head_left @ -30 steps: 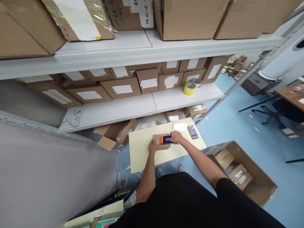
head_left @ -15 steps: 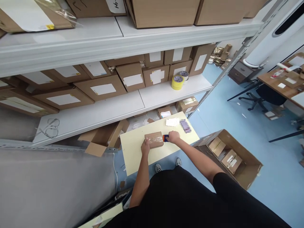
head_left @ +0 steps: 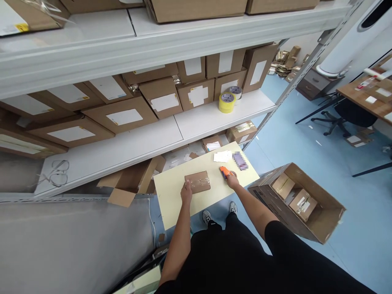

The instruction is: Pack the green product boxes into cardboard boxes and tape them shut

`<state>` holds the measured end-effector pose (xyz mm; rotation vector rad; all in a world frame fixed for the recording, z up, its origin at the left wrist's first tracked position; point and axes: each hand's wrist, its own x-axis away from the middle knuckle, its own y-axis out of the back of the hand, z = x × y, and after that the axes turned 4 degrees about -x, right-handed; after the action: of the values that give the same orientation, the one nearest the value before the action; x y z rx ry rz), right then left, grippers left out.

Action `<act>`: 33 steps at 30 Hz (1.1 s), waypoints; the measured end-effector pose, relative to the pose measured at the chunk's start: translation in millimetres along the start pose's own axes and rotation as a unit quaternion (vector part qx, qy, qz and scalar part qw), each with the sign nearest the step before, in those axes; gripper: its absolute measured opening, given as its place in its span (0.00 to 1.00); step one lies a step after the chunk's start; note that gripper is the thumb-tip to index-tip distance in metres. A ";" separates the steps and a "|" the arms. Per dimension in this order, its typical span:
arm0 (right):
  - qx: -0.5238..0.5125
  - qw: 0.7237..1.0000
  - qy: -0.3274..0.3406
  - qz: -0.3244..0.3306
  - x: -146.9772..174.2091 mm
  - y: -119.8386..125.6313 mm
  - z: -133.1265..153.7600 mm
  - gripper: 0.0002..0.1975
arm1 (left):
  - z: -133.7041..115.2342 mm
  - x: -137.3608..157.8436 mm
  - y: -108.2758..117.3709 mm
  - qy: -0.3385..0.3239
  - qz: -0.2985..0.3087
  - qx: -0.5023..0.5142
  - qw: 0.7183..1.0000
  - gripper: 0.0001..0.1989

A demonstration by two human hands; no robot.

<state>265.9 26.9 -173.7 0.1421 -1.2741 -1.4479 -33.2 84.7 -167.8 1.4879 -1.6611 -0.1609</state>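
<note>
A small brown cardboard box with shiny clear tape across its top lies on the pale yellow tabletop. My left hand grips its left end, thumb on top. To the right of the box and apart from it, my right hand is closed around an orange-and-blue tape dispenser, held over the table. White paper labels and a blurred purple item lie just beyond the dispenser.
A large open carton holding small boxes stands right of the table. Ahead, a shelf carries labelled boxes, a yellow tape roll and a paler roll. An open-flapped box sits below the shelf, left of the table.
My right hand has drawn the tape dispenser away from the box's right end and turned it, so its orange side shows. My left hand stays on the box. The view has shifted slightly.
</note>
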 end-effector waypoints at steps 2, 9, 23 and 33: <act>-0.014 1.000 0.005 -0.013 2.8 -0.5 5.7 0.19 | -1.9 2.1 1.5 0.002 0.005 0.007 1.000 0.38; -0.355 0.926 0.128 0.011 50.9 -50.5 63.6 0.34 | -6.2 4.0 3.1 -0.001 0.000 0.018 1.000 0.35; -0.352 0.928 0.098 -0.076 66.7 -29.7 53.7 0.32 | 31.3 17.4 -14.1 -0.127 0.015 0.224 0.966 0.32; -0.276 0.950 0.111 -0.098 47.3 0.2 61.8 0.36 | 0.5 -0.1 -25.0 -0.146 -0.007 0.164 0.976 0.26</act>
<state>206.9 27.8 -122.9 0.0514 -0.6508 -1.8506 -14.9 77.7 -183.5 1.7894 -1.9866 -0.1201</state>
